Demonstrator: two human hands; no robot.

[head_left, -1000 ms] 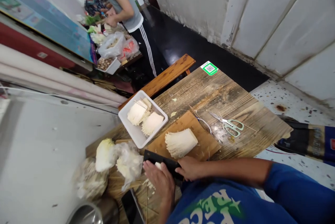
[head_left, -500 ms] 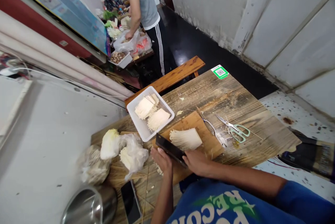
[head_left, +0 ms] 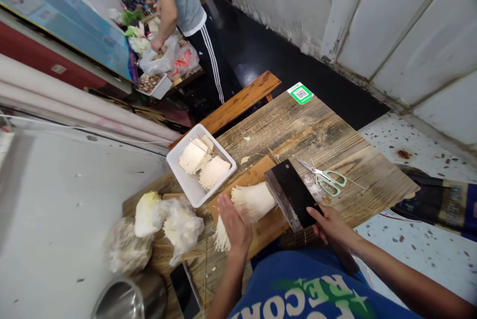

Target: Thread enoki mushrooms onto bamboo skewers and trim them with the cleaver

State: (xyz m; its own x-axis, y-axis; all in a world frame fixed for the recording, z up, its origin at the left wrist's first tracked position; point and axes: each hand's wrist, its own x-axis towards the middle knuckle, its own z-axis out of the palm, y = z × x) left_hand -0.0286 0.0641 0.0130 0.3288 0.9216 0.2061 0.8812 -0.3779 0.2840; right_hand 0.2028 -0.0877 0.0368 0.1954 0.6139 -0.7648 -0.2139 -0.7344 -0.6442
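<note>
My right hand [head_left: 328,224] grips a cleaver [head_left: 292,192] with a dark, wide blade. The blade is tilted at the right end of a pale bunch of enoki mushrooms [head_left: 257,201], which lies on a wooden cutting board [head_left: 270,224]. My left hand [head_left: 235,222] is at the bunch's left end, fingers stretched out; whether it touches the bunch I cannot tell. Loose enoki strands [head_left: 221,234] show beside and partly under that hand. Behind the board a white plastic basin [head_left: 179,172] holds several flat pale bunches.
Green-handled scissors [head_left: 328,180] lie right of the board. To the left are a bagged enoki bunch [head_left: 182,227], a cabbage-like piece [head_left: 146,214], a phone [head_left: 185,289] and a steel pot [head_left: 128,294]. Beyond the bench [head_left: 238,103] a person [head_left: 182,1] handles plastic bags.
The cleaver has moved right, from the bunch's left end to its right end, with my right hand on the handle. My left hand has come off the blade and opened out.
</note>
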